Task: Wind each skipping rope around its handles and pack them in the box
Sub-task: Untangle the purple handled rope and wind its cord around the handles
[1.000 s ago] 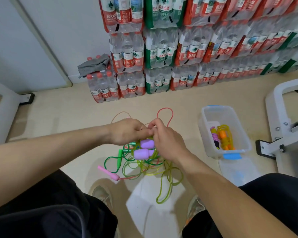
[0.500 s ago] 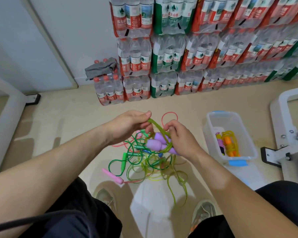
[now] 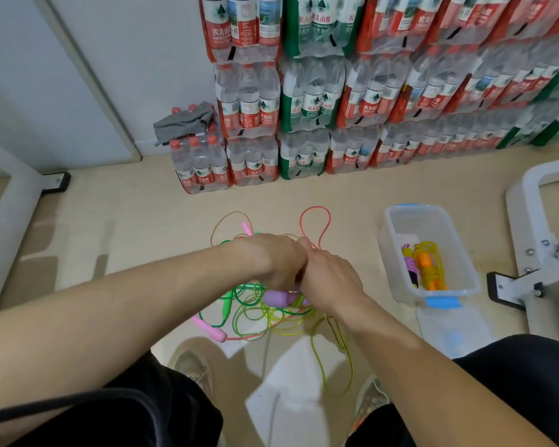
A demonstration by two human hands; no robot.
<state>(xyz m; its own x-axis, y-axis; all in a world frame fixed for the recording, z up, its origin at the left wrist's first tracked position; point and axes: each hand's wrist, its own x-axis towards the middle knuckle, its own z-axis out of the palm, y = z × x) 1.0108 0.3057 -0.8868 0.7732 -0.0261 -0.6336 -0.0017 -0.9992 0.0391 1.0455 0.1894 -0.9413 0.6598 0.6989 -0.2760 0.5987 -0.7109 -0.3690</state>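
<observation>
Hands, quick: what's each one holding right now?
Left hand: fingers hidden underneath; cannot tell.
Right hand: holds the purple handles.

- Open floor (image 3: 126, 227) at centre left, between the white frame leg (image 3: 10, 221) and the tangle of skipping ropes (image 3: 259, 314).
- Bare strip of floor between the tangle and the clear box (image 3: 415, 208) at right.
- Box open-topped; wound ropes (image 3: 430, 269) in its lower half, upper half free.
- Water-bottle packs (image 3: 304, 108) walling off the top of the frame.
- White stand (image 3: 526, 201) just right of the box; lid (image 3: 449, 330) flat on the floor below it.
</observation>
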